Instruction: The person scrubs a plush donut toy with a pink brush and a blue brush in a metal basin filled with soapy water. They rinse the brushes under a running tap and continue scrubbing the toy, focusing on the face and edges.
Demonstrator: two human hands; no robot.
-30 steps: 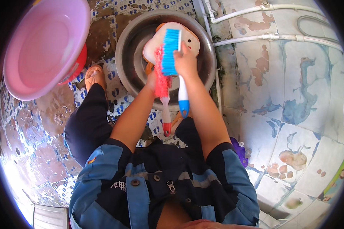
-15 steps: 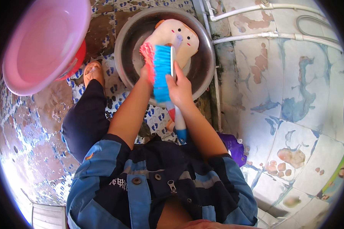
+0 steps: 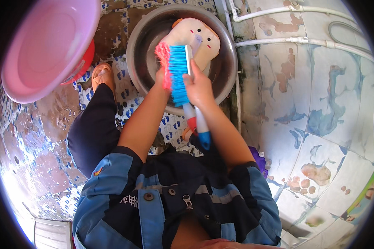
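Observation:
Two long-handled brushes are held bristles to bristles over a metal basin (image 3: 144,54). My right hand (image 3: 200,87) is closed round the white back of the blue-bristled brush (image 3: 178,72), thumb along its side. At the red-bristled brush (image 3: 163,61), my left hand (image 3: 161,79) is partly covered by bristles; it appears to grip that brush from its far side, fingers hidden. Both handles point back toward me, one with a red band, the other with a blue end. Inside the basin lies a cream plush toy (image 3: 210,41) with dotted eyes, partly behind the brushes.
At left a large pink basin (image 3: 50,41) leans over a red bucket (image 3: 85,62). White pipes (image 3: 278,40) run along the stained tiled wall (image 3: 286,103) on the right. A purple packet (image 3: 259,161) lies by my right elbow. The patterned floor (image 3: 54,120) looks wet.
The handle ends have swung to the right and now show apart from each other. My right hand has shifted slightly right, its elbow covering more of the purple packet.

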